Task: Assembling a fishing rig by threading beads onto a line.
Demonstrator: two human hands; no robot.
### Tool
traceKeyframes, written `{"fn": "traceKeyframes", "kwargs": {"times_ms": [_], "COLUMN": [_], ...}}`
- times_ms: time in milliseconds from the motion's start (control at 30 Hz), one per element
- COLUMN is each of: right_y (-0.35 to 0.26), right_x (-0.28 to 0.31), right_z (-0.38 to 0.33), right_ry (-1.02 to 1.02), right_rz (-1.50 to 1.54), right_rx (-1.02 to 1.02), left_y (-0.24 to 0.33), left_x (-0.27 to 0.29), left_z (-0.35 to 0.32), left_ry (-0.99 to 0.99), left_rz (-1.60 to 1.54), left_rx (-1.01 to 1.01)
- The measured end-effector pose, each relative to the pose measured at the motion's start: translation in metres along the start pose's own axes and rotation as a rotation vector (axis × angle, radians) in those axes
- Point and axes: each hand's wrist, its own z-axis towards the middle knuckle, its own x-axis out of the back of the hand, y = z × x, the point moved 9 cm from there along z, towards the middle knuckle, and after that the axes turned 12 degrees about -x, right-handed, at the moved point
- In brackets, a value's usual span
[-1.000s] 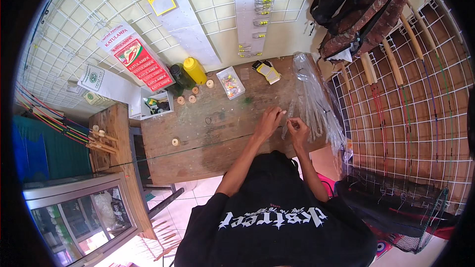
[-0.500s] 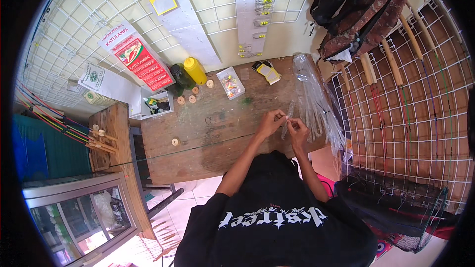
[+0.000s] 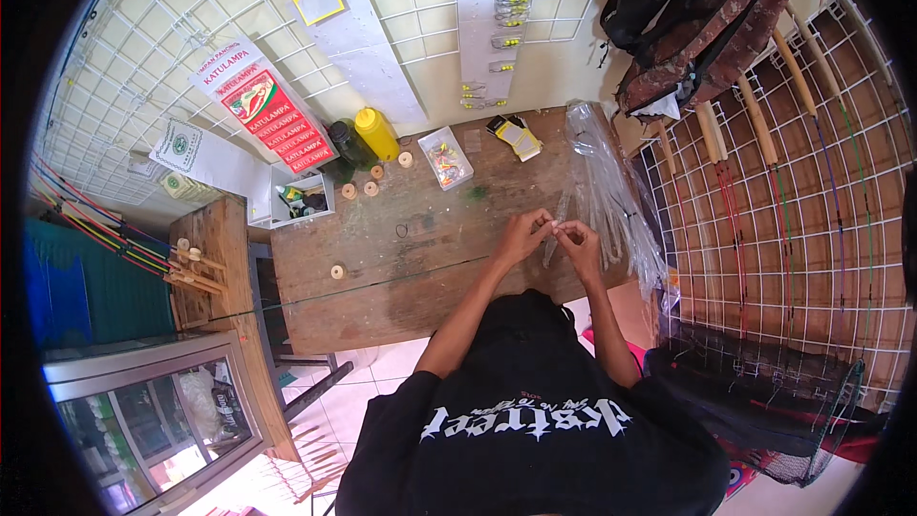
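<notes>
Head view, room: a white wire grid point(image 3: 413, 0) is lining the wall behind a wooden table point(image 3: 401, 301).
Left hand point(image 3: 523, 237): thumb and forefinger are pinching together, apparently on a tiny pale item point(image 3: 556, 224) too small to identify.
Right hand point(image 3: 581, 247): fingers are curling in, tips meeting the left's; whether they are gripping anything cannot be told.
Tiny pale item: is sitting between the hands above the table, presumably for fine control.
Clear plastic strips point(image 3: 616, 201): are lying just beyond the right hand, presumably for easy reach.
Change: fingertips are meeting now, whereas one second earlier a gap was separating them.
</notes>
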Motion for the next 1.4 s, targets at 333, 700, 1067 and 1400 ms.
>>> {"fn": "traceKeyframes", "kwargs": {"times_ms": [333, 700, 1067, 1400], "right_y": [0.009, 0.008, 0.009, 0.015], "right_x": [-0.003, 0.013, 0.021, 0.029], "right_z": [0.003, 0.002, -0.002, -0.004], "right_ry": [-0.093, 0.063, 0.106, 0.151], "right_rz": [0.047, 0.159, 0.288, 0.357], "right_rx": [-0.069, -0.029, -0.134, -0.189], "left_y": [0.015, 0.011, -0.069, -0.064], "left_x": [0.0, 0.033, -0.007, -0.007], "left_z": [0.002, -0.019, -0.04, -0.037], "left_ry": [-0.002, 0.374, -0.174, -0.148], "left_rz": [-0.014, 0.342, 0.018, 0.087], "left_rx": [-0.086, -0.292, 0.268, 0.138]}}
